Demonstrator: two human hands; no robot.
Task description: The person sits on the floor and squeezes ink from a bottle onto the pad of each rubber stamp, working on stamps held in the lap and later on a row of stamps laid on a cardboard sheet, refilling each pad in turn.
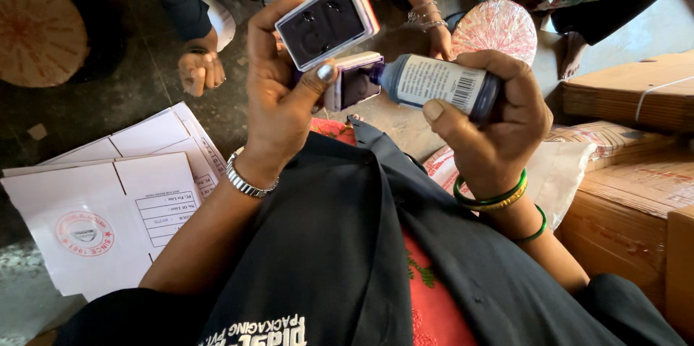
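Blue ink bottle (441, 84) clamped in right hand (499, 125), long axis near horizontal, nozzle pointing left, tip at the dark pad in the lower half of the open stamp-pad case (334, 35). Case held up in left hand (278, 89), fingers closed round it, lid tilted up. Ink level not visible. Flat white cartons (108, 201) on floor at left, brown boxes (636, 172) at right.

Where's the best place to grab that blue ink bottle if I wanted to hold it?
Probably around the labelled middle of the ink bottle, coming from the wide bottom end. It is round and lies sideways, and its tip points into the open stamp pad, so that end is busy. The right hand already wraps it there.
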